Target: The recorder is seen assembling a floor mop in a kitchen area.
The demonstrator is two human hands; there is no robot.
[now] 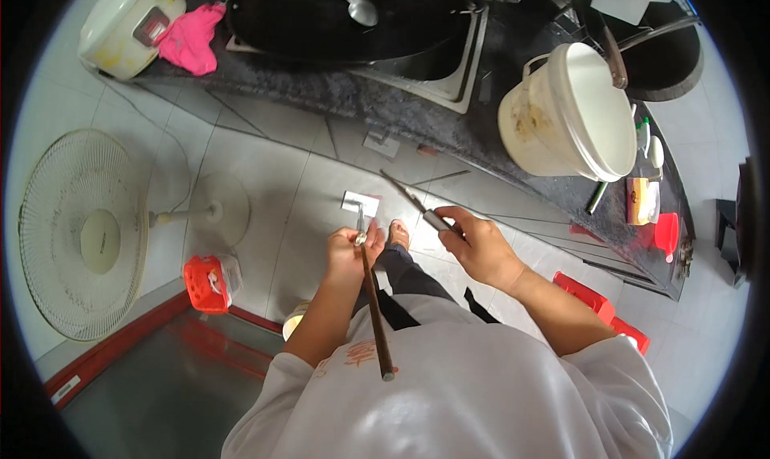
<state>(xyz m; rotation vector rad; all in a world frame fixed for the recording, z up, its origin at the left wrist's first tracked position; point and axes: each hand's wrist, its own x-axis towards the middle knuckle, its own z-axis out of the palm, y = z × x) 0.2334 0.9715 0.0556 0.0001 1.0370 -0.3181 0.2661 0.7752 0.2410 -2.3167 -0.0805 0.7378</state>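
Observation:
My left hand (346,250) is closed round a wok spatula (377,314). Its long brown wooden handle runs back toward my shirt, and a flat, pale metal blade lies beyond my fingers. My right hand (484,250) grips a knife (413,198) by its silver metal handle. The thin dark blade, seen nearly edge-on, points up and to the left, toward the cabinets. Both tools are held in the air in front of my body, apart from each other. The fingertips of my right hand are partly hidden behind the handle.
Along the counter (321,90) stand a rice cooker (128,26), a pink cloth (192,40), a sink with a wok (305,26) and ladle (362,10), and a white bucket (545,114). A fan (88,234) and red basket (207,286) are on my left; red bins (585,294) sit right.

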